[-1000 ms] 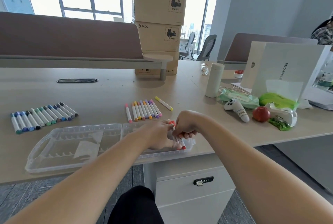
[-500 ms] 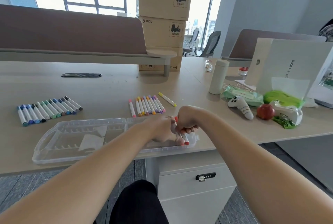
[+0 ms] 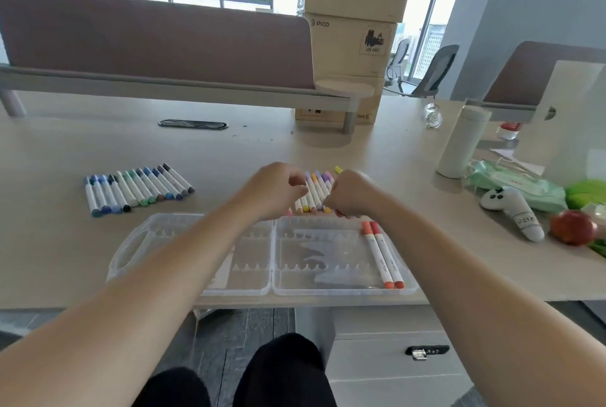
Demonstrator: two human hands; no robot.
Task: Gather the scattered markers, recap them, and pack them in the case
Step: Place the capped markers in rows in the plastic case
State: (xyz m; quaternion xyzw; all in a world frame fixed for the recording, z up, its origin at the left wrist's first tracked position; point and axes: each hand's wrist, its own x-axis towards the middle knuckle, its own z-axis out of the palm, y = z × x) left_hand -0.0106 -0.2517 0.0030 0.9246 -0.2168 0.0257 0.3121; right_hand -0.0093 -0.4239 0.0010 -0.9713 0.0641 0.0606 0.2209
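Two hands meet over a row of warm markers (image 3: 314, 192) near the middle of the counter (image 3: 229, 151), just behind a clear case (image 3: 328, 290) that lies open along the front edge. The left hand (image 3: 275, 192) is curled at the row's left side, its fingertips down among the caps. The right hand (image 3: 352, 193) is bunched on the row's right side, knuckles up. Whether either grip has closed on a marker cannot be told, as the curled fingers hide whatever lies beneath them.

The case lies flat with both halves facing up and its handle toward the left edge. Two red markers (image 3: 383, 254) (capped, side by side and touching) sit at the right end of the right half. A yellow marker (image 3: 337, 170) shows just behind the right hand.

Toward the left edge, well apart from the hands, a row of cool markers (image 3: 137, 188) in blues and greens lies packed side by side.

Near the right edge stand a white bottle (image 3: 462, 141), a green pack of wipes (image 3: 515, 183), a white controller (image 3: 511, 210) and an apple (image 3: 572, 226). Cardboard boxes (image 3: 354, 13) are stacked at the far edge, beside a brown divider (image 3: 157, 46).
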